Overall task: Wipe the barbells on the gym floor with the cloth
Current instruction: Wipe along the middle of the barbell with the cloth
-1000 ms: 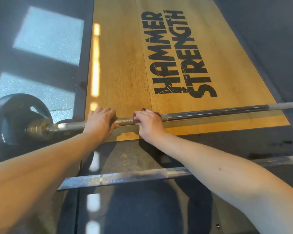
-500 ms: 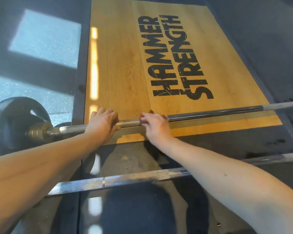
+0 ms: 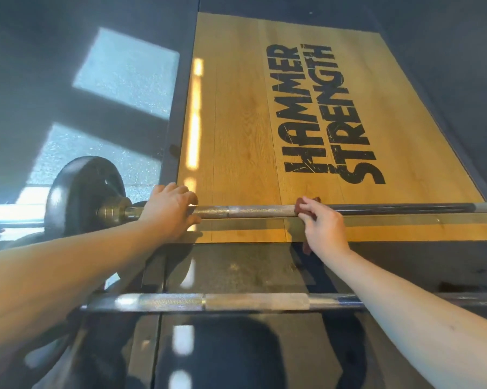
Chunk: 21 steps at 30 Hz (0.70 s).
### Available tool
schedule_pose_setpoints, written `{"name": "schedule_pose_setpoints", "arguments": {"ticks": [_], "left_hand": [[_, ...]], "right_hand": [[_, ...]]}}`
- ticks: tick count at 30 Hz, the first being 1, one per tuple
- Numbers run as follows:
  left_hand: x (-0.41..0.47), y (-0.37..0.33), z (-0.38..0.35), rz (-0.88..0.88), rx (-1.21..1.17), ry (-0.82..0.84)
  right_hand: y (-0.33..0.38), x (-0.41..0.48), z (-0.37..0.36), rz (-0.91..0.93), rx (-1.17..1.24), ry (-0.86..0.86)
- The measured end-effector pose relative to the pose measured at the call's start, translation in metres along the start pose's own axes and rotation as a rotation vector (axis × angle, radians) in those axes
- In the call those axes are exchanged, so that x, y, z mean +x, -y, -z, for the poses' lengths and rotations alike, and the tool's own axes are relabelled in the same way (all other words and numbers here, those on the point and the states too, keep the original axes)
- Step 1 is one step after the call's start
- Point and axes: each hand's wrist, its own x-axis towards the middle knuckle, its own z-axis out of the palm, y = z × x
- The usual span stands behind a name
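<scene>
Left hand [image 3: 168, 213] fingers [image 3: 180, 192] curled round far barbell [image 3: 250, 212], right hand [image 3: 325, 228] pinching cloth [image 3: 299, 211] round it; I'd squeeze snug, drag slowly right.

left hand [image 3: 168, 213] grips barbell [image 3: 250, 212] | right hand [image 3: 324, 230] pinches cloth [image 3: 300, 210] | both arms outstretched

A gym: a barbell [image 3: 259, 211] with weight plate [image 3: 76, 197], a 2nd barbell [image 3: 236, 301], wooden "HAMMER STRENGTH" lifting platform [image 3: 236, 122], rubber flooring [image 3: 54, 94].
</scene>
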Motion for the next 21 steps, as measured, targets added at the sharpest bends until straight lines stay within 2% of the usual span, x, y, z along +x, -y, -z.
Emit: {"name": "schedule_pose_setpoints", "arguments": {"ticks": [3, 8, 10, 12, 14, 17, 21], "left_hand": [[-0.008, 0.023, -0.004, -0.016, 0.016, -0.056], [-0.008, 0.018, -0.010, -0.023, -0.011, -0.087], [-0.008, 0.016, -0.008, -0.036, -0.057, -0.097], [-0.005, 0.014, -0.005, -0.045, -0.079, -0.082], [-0.005, 0.014, -0.005, -0.042, -0.106, -0.068], [-0.007, 0.015, -0.010, -0.021, -0.162, -0.087], [-0.010, 0.014, -0.013, 0.017, -0.145, -0.081]], "right_hand": [[0.034, -0.003, -0.032, 0.074, 0.004, 0.047], [0.107, -0.007, -0.110, 0.260, 0.023, 0.225], [0.119, -0.005, -0.115, 0.337, 0.019, 0.272], [0.101, 0.001, -0.097, 0.421, -0.022, 0.287], [0.064, 0.005, -0.069, 0.490, -0.097, 0.262], [0.017, 0.001, -0.028, 0.444, -0.196, 0.164], [0.038, 0.000, -0.054, 0.395, -0.167, 0.074]]}}
